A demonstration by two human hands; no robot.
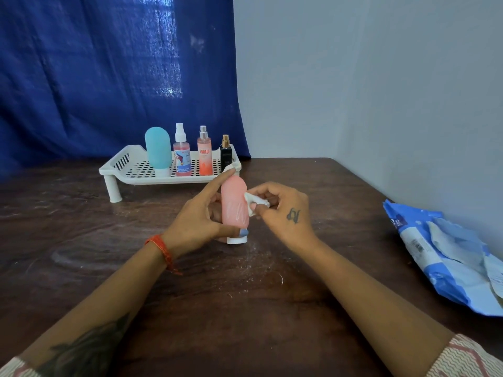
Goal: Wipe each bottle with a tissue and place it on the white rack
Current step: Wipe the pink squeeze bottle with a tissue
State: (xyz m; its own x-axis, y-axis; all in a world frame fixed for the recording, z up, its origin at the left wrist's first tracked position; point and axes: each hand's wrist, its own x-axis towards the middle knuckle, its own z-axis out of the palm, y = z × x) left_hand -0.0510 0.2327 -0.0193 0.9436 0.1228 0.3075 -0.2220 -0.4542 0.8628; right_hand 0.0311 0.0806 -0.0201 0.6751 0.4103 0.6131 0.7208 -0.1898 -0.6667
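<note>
From the head camera, the pink bottle (234, 208) stands upright on its white cap on the dark wooden table (272, 308), its long axis vertical, just in front of the near right corner of the white rack (128, 170). The left hand (196, 221) holds it from the left: the forefinger lies stretched up the side to the rounded top, the thumb crosses the base just above the cap, and the other fingers are curled behind the body. The right hand (283, 210) is on the bottle's right side and pinches a crumpled white tissue (254, 204) between thumb and fingertips, pressing it against the upper right flank; wiping looks to be the step in hand. The rack lies straight beyond the bottle, so the placing should be a short lift forward and slightly left by the left hand, which already holds it. On the rack stand four bottles in a row: a teal bottle (158, 151) on its white cap, a spray bottle (181, 156) with pink liquid and a label too small to read, a peach spray (204, 156) marked "ENGAGE", and a small black perfume bottle (225, 156) with a gold top. At the right edge lies a blue and white tissue pack (446, 259); its print cannot be read.
</note>
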